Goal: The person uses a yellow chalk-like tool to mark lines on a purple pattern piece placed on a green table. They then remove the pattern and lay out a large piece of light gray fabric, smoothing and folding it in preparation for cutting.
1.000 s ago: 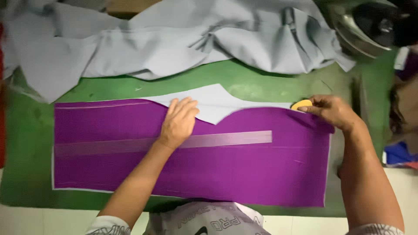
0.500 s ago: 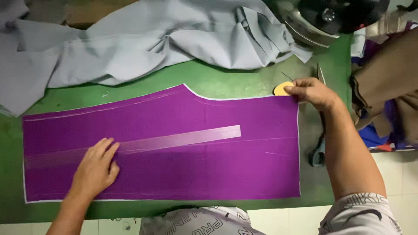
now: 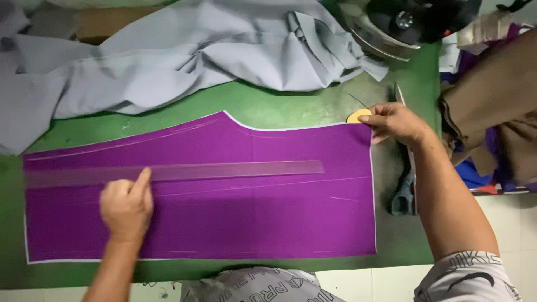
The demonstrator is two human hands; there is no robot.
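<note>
Table: green work surface [image 3: 313,109]
Grey cloth: rumpled heap [image 3: 184,56] along the far side
Iron: dark, top right [image 3: 408,25]
Scissors: grey-handled [image 3: 404,184], right of centre
Brown fabric: piled [image 3: 498,106] at right edge

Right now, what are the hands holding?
The right hand pinches a yellow chalk piece by its edge. The left hand only presses the clear ruler.

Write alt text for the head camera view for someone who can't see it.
A person's left hand presses a clear ruler onto a purple fabric piece spread on a green table, while the right hand holds yellow tailor's chalk at its upper right corner. Grey cloth lies behind; scissors lie alongside.
</note>
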